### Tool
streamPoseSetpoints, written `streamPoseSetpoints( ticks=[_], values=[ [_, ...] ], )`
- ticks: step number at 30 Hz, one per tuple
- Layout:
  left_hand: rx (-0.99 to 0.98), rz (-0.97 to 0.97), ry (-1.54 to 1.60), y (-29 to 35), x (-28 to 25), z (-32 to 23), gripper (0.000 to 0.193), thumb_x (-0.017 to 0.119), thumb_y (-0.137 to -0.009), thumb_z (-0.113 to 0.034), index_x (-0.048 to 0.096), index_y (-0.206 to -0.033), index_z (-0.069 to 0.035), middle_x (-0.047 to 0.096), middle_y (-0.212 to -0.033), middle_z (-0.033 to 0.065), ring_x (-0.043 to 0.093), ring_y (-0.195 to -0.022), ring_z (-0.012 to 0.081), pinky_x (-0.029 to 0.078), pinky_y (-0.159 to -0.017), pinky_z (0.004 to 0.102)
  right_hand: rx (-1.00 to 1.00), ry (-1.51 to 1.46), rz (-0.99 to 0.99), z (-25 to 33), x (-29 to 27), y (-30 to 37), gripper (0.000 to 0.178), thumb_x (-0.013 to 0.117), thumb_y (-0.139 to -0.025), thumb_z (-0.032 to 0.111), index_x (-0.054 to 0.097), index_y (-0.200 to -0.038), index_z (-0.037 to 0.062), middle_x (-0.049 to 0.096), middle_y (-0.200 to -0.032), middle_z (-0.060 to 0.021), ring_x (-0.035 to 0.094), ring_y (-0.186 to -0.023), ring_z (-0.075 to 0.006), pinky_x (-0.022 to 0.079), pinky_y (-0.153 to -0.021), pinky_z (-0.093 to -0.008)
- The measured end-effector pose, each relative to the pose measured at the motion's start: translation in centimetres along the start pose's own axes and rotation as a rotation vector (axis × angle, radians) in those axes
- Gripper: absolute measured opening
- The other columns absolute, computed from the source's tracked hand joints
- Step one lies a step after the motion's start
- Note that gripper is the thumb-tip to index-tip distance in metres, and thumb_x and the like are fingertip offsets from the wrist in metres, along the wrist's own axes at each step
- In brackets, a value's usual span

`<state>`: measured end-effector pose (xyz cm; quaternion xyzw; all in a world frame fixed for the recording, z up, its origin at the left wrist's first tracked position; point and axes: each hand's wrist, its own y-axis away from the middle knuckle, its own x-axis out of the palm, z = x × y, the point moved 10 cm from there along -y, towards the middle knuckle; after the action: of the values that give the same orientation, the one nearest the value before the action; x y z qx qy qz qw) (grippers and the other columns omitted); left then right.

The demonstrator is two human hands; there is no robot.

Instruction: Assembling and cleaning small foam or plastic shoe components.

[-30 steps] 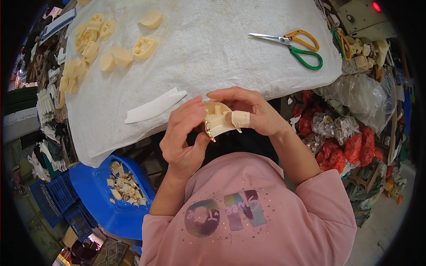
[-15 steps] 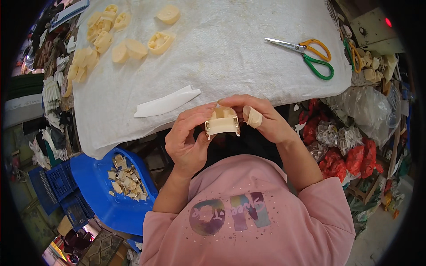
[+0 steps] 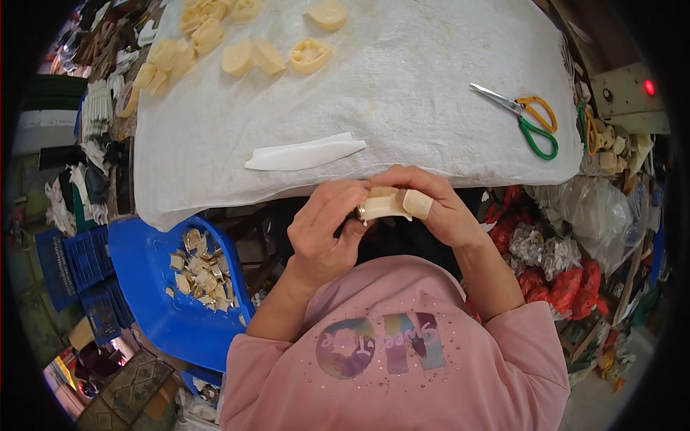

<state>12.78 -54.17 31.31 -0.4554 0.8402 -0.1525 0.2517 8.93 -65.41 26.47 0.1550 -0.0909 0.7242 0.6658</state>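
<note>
Just off the table's near edge, both my hands hold a cream block-shaped shoe heel [image 3: 384, 208] with a shiny gold edge. My left hand [image 3: 322, 228] pinches its left end between fingers and thumb. Round its right end close the fingers of my right hand [image 3: 451, 214], whose thumb wears a beige tape wrap [image 3: 417, 205]. Part of the heel is hidden behind the fingers. Beyond my hands, a curved white strip [image 3: 305, 154] lies flat on the white-covered table [image 3: 417, 79].
Scissors [image 3: 519, 109] with one yellow and one green handle lie at the table's right. Several cream heels [image 3: 313, 56] are grouped at the far left. A blue plastic chair [image 3: 144, 287] at left holds gold-edged pieces [image 3: 205, 276]. Red plastic bags [image 3: 575, 287] sit low right.
The view has shifted, so the table things appear displaced. The heel has turned in my hands, and my right thumb now lies over its right end.
</note>
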Motion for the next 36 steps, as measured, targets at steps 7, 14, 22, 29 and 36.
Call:
streamPoseSetpoints(
  ticks=[7, 14, 22, 29, 36],
  values=[
    [0.03, -0.131, 0.036, 0.6, -1.7, -1.1, 0.023, 0.068, -0.077, -0.003, 0.06, -0.098, 0.004, 0.063, -0.093, 0.0165, 0.064, -0.084, 0.0292, 0.052, -0.072, 0.0319, -0.039, -0.053, 0.08, 0.5, 1.6, -0.3, 0.032, 0.053, -0.091, 0.016, 0.052, -0.12, 0.0027, 0.055, -0.105, -0.0051, 0.055, -0.092, -0.0118, 0.048, -0.072, -0.0244],
    [0.183, -0.131, -0.029, 0.8, -2.1, -2.2, 0.024, 0.069, -0.071, 0.005, 0.062, -0.093, 0.003, 0.063, -0.095, 0.0164, 0.065, -0.087, 0.0319, 0.053, -0.074, 0.0328, -0.085, -0.127, 0.092, 0.8, 2.3, -0.4, 0.035, 0.056, -0.087, 0.006, 0.05, -0.122, 0.0008, 0.05, -0.109, -0.0074, 0.055, -0.094, -0.0139, 0.05, -0.072, -0.0257],
    [-0.091, -0.138, 0.33, 1.4, -2.2, 0.8, 0.024, 0.065, -0.081, -0.001, 0.059, -0.103, 0.002, 0.061, -0.102, 0.0166, 0.061, -0.1, 0.0321, 0.051, -0.083, 0.0368, -0.117, 0.172, -0.004, 1.3, 2.2, -1.2, 0.041, 0.061, -0.083, 0.006, 0.052, -0.122, 0.0036, 0.052, -0.1, -0.0079, 0.055, -0.084, -0.0137, 0.048, -0.07, -0.0249],
    [-0.191, -0.184, 0.502, 2.6, -4.4, 2.6, 0.034, 0.062, -0.086, -0.019, 0.057, -0.112, 0.003, 0.059, -0.112, 0.0186, 0.053, -0.115, 0.035, 0.044, -0.096, 0.0415, -0.373, 0.639, -0.023, 5.3, 5.7, -1.6, 0.05, 0.073, -0.076, 0.013, 0.053, -0.121, 0.0068, 0.053, -0.091, -0.0085, 0.056, -0.075, -0.018, 0.047, -0.064, -0.027],
    [-0.229, -0.272, 0.661, 4.3, -7.1, 4.0, 0.041, 0.063, -0.085, -0.028, 0.056, -0.113, 0.002, 0.06, -0.112, 0.0196, 0.055, -0.112, 0.0348, 0.047, -0.093, 0.0403, -0.414, 0.664, 0.059, 4.7, 7.9, -2.9, 0.047, 0.073, -0.075, 0.012, 0.055, -0.118, 0.0056, 0.055, -0.092, -0.0097, 0.056, -0.076, -0.0192, 0.047, -0.065, -0.0288]
  ],
)
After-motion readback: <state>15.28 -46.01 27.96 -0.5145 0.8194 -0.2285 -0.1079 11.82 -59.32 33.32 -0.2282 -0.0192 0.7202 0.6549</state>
